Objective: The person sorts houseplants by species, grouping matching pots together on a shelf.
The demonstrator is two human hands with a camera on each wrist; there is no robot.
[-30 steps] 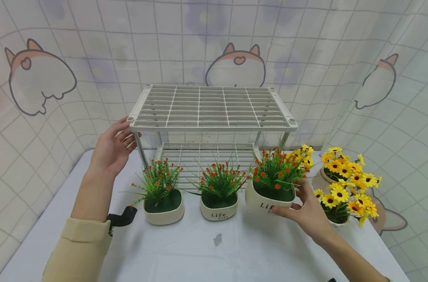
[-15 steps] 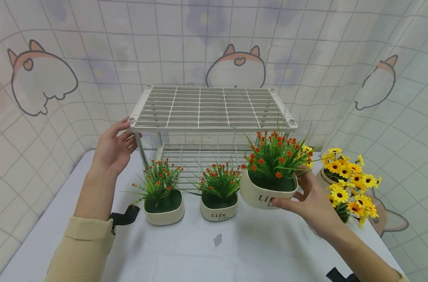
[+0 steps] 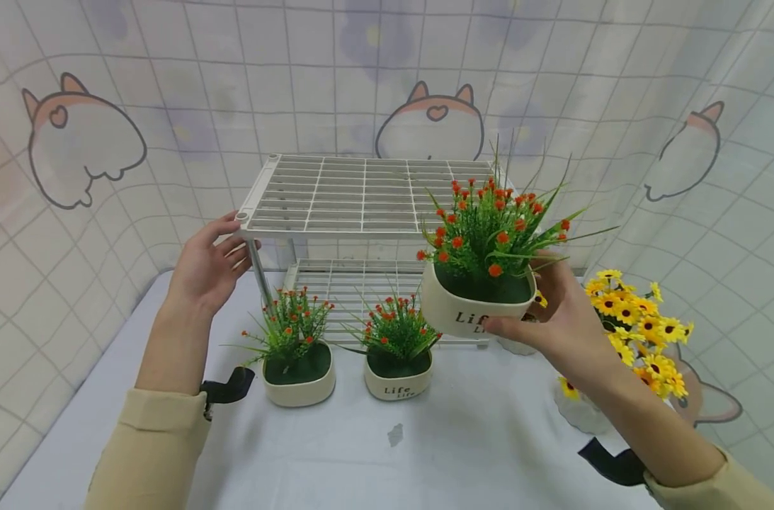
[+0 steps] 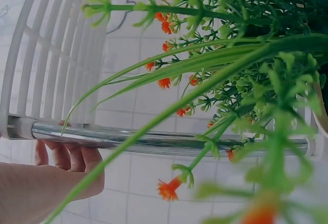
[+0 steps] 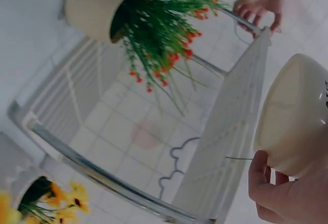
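Observation:
My right hand [image 3: 571,319] holds a cream pot [image 3: 476,308] with "Life" lettering, thumb on its front and fingers around its right side. Red-flowered greenery fills this pot, which hangs off the table in front of the right end of the white two-tier rack [image 3: 374,232]. At the rack's front left top corner, my left hand [image 3: 205,269] grips the frame. Its fingers curl around the metal post [image 4: 128,138] in the left wrist view. Two similar pots, a left one [image 3: 300,386] and a middle one [image 3: 399,382], stand on the table before the rack.
Yellow sunflowers [image 3: 648,326] in pale pots stand at the table's right, partly hidden behind my right forearm. The lower shelf [image 3: 342,283] sits behind the red-flowered pots. A tiled-pattern curtain [image 3: 336,85] surrounds the white table [image 3: 336,460].
My right hand has raised the red-flowered pot from just above the table to about the upper shelf's height, slightly leftward. My left hand stays at the rack's corner.

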